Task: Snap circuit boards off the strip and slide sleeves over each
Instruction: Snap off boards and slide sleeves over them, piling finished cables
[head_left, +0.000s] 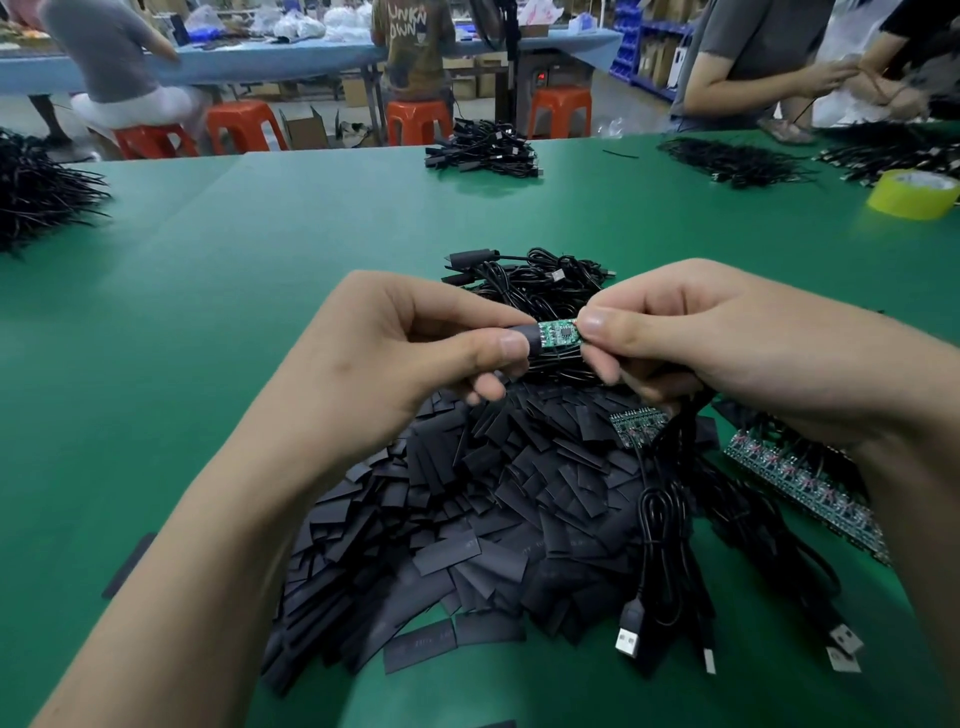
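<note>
Above the bench, the left hand pinches a black sleeve between thumb and forefinger, and the right hand pinches the right end of a small green board; both grips are narrow and closed on their parts. The board's left end sits just inside the sleeve mouth, most of it bare. The board looks light and stiff, with small parts on its face, so it is best held by its edges. The sleeve looks thin, soft and easily flattened; a light squeeze at its sides should keep the mouth open. A pile of spare sleeves lies below, with a strip of unsnapped boards to the right among cables
</note>
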